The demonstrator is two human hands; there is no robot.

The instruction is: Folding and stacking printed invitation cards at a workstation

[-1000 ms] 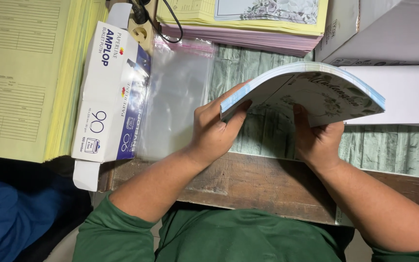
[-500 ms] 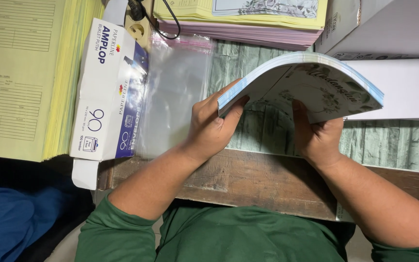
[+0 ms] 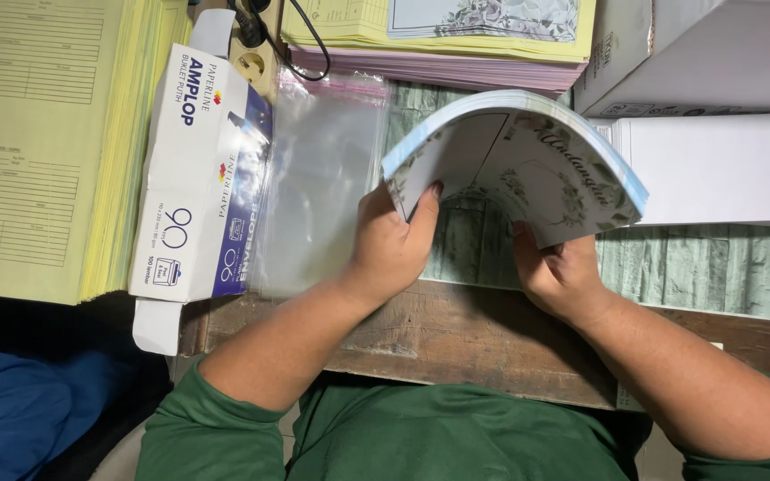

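Above the worn wooden desk edge (image 3: 456, 330) we hold a bowed stack of floral-printed white cards (image 3: 528, 160), left hand (image 3: 394, 245) pinching its left edge and right hand (image 3: 559, 272) clasping underneath; a slackened pinch could fan it onto the clear plastic sleeves (image 3: 323, 196).

Floral card stack (image 3: 528, 160) bowed upward, lifted above wooden table edge.

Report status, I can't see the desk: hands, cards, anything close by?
Left hand and right hand both grip the bent stack of cards. Stack arched above the table. Clear plastic sleeves lie just left.
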